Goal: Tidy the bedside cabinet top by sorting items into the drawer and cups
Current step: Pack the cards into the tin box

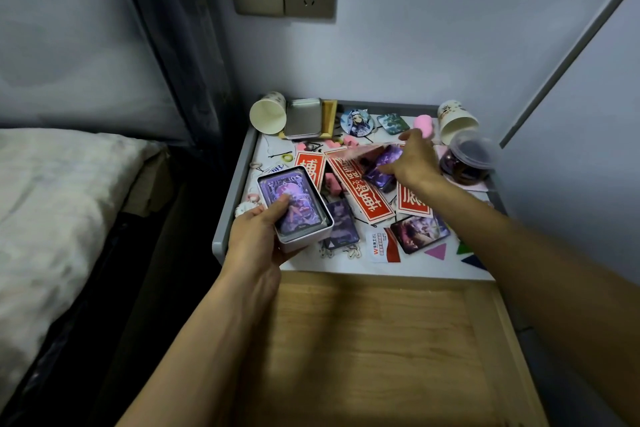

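The left hand (256,236) gripped a card tin (294,208) at the surface (415,267) left edge, thumb on top; the right hand (414,163) was stretched forward, its fingers pinching a purple card (384,163).

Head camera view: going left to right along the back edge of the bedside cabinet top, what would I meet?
Paper cup on its side → silver tin → round character badge → square green badge → pink lump → second tipped paper cup.
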